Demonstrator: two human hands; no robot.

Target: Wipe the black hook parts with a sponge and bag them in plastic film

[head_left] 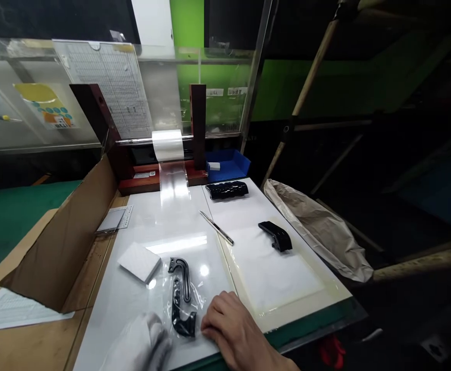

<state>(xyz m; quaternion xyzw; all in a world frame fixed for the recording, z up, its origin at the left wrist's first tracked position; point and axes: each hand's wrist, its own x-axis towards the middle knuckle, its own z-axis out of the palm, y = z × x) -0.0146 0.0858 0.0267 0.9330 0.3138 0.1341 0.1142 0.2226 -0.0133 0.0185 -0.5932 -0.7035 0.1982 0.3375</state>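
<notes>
My left hand [138, 342], in a white glove and blurred by motion, is at the bottom of the view, left of two black curved parts in a clear plastic bag [183, 299]. Its fingers are too smeared to read. My bare right hand [231, 324] rests on the table's front area with its fingers curled together, beside the right edge of the bag. What its fingertips hold, if anything, is hidden. A white foam block [139, 262] lies up and left of the bag.
Film hangs from a roll [168, 146] on a dark red stand. A metal knife-like tool [217, 227] and two black parts [227, 190] [276, 235] lie on the right. Cardboard [61, 242] stands at left; a blue tray [229, 166] sits behind.
</notes>
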